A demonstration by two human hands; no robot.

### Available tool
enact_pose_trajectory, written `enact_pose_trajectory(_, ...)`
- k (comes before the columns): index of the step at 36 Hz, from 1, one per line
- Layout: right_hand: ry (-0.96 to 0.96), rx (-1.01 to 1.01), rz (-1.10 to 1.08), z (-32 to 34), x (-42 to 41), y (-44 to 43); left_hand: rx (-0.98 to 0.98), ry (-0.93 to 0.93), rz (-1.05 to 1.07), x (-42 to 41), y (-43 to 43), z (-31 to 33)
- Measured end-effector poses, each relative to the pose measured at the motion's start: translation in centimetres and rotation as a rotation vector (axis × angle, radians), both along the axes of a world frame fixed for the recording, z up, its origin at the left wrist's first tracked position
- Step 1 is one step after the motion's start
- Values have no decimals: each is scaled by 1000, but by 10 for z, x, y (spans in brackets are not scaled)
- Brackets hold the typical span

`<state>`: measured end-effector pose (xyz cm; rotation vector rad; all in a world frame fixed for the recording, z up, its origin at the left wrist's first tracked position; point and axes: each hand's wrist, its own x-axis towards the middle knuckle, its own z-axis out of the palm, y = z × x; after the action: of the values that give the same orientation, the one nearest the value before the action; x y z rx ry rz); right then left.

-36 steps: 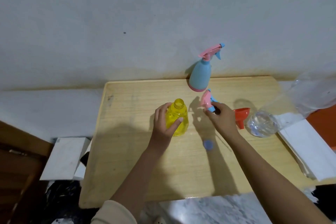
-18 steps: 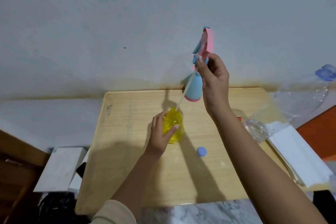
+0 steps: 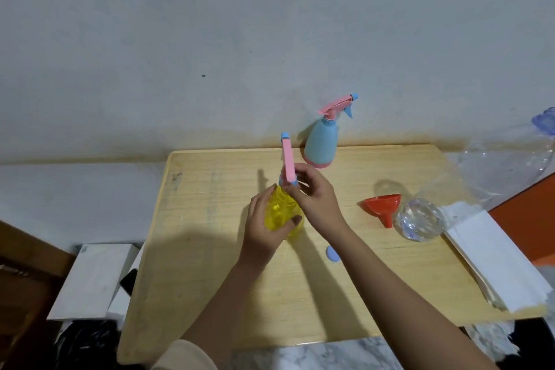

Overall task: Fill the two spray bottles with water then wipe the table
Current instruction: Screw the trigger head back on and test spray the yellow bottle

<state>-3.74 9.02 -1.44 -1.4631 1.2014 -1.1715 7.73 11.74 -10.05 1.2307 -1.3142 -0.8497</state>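
A yellow spray bottle (image 3: 279, 213) stands mid-table, and my left hand (image 3: 262, 227) wraps around its body. My right hand (image 3: 315, 200) grips the pink and blue spray head (image 3: 287, 164), which sits at the bottle's neck with its nozzle pointing up and away. A blue spray bottle (image 3: 322, 141) with its own pink head stands upright at the table's far edge by the wall. An orange funnel (image 3: 383, 207) lies on the wooden table (image 3: 210, 264) to the right, next to a clear plastic water bottle (image 3: 420, 222) lying on its side.
A small blue cap (image 3: 332, 254) lies on the table near my right forearm. White folded paper or cloth (image 3: 495, 261) rests along the table's right edge. White boxes (image 3: 93, 276) sit on the floor at the left. The wall runs close behind the table.
My right hand lifted the spray head off the table, raised it high with its tube over the yellow bottle, then lowered it onto the neck. My left hand kept holding the bottle.
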Motion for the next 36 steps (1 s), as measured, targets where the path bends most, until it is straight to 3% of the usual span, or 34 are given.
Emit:
enact_pose_trajectory(12,116,-69,86,-6,-10,4,-19,-231,-22,-8,-8,-18)
enact_pose_trajectory(22,-80,65,137,15,-27,-12,12,-259,-101,6,-9,10)
enact_pose_trajectory(29,-248,-5,-84,35,-16,-17,28,-238,-161,7,-12,49)
enact_pose_trajectory(36,-350,-8,-51,52,-9,-10,42,-197,-144,1,-15,76)
